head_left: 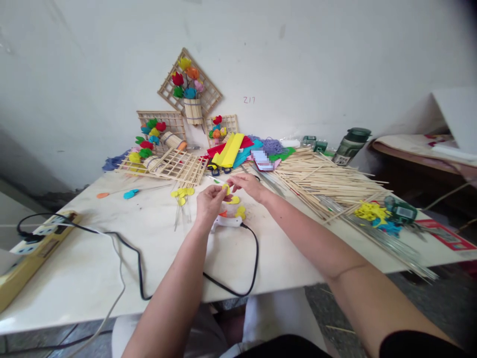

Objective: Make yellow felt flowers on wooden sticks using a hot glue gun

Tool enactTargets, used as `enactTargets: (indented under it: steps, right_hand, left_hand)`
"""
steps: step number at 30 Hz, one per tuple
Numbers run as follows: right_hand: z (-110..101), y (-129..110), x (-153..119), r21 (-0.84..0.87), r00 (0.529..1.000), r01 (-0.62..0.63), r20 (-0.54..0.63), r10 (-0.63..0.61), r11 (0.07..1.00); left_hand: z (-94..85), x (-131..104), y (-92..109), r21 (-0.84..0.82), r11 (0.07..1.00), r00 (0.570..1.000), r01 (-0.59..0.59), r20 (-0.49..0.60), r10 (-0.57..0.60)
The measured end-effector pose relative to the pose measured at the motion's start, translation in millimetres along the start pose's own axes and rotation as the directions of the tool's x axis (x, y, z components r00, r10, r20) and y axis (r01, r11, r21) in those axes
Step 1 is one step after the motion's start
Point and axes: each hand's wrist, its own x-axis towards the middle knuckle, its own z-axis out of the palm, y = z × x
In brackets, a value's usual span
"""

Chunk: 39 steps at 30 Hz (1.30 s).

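My left hand (211,201) is closed, its fingertips pinching a small yellow piece (225,188) above the white table. Close beside it, my right hand (246,185) has its bent fingertips near the same piece; whether they grip anything is too small to tell. Below the hands lies a white glue gun (228,222) with a black cord. Yellow petals (240,213) rest just beyond it. Left of my left hand, yellow pieces on thin wires (182,194) lie on the table.
Stick lattices with colourful flowers (193,99) stand against the wall. Many wooden sticks (328,176) spread to the right, near a dark bottle (351,146). A power strip (40,248) sits at left. Cords cross the table front.
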Motion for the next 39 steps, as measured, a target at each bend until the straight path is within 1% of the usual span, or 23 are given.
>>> enactTargets:
  steps: [2,3,8,10,13,16,20,22,25,28,32,36,39]
  right_hand:
    - [9,-3,-5,0.066,0.999,0.017,0.036,-0.019,0.998]
    - [13,-4,-7,0.078,0.999,0.025,0.024,-0.027,0.997]
    - [22,-6,-13,0.087,0.992,0.045,-0.124,-0.034,0.995]
    - [23,-5,-13,0.054,0.983,0.059,-0.179,-0.048,0.997]
    - [22,-4,-13,-0.048,0.954,0.101,-0.280,-0.110,0.994]
    - [22,-1,-11,-0.101,0.929,0.136,-0.334,-0.162,0.986]
    - [21,-1,-6,-0.113,0.918,0.119,-0.365,-0.152,0.987]
    - [21,-2,-6,-0.102,0.920,0.110,-0.366,-0.140,0.989]
    - [22,-6,-8,-0.076,0.923,0.099,-0.366,-0.120,0.992]
    - [25,-8,-10,-0.034,0.921,0.097,-0.377,-0.103,0.995]
    - [27,-8,-10,0.005,0.915,0.136,-0.383,-0.124,0.991]
    - [26,-6,-6,-0.021,0.909,0.155,-0.389,-0.151,0.988]
    - [24,-4,-3,-0.040,0.914,0.152,-0.374,-0.156,0.988]
  left_hand:
    - [-0.2,0,-1,-0.004,1.000,1.000,-0.021,0.020,0.022]
    - [-0.5,0,-1,-0.008,1.000,0.999,-0.030,0.030,0.030]
    - [-2.8,3,2,0.004,1.000,0.996,-0.019,0.086,0.018]
    - [-3.5,5,4,0.023,1.000,0.994,-0.004,0.113,0.002]
    - [-3.0,9,9,0.021,1.000,0.988,0.015,0.154,-0.018]
    - [-1.6,12,14,0.006,0.999,0.983,0.039,0.180,-0.039]
    - [-1.2,12,20,-0.023,1.000,0.970,0.003,0.242,0.002]
    - [-1.9,12,22,-0.018,1.000,0.967,0.001,0.255,0.004]
    - [-3.6,11,20,-0.002,1.000,0.973,0.006,0.230,-0.006]
    - [-5.7,11,16,-0.010,1.000,0.980,-0.012,0.198,0.014]
    - [-8.2,12,13,-0.011,0.999,0.974,-0.033,0.224,0.035]
    - [-9.0,16,13,0.005,0.999,0.968,-0.050,0.245,0.048]
    - [-8.3,19,14,0.025,0.999,0.968,-0.042,0.249,0.035]
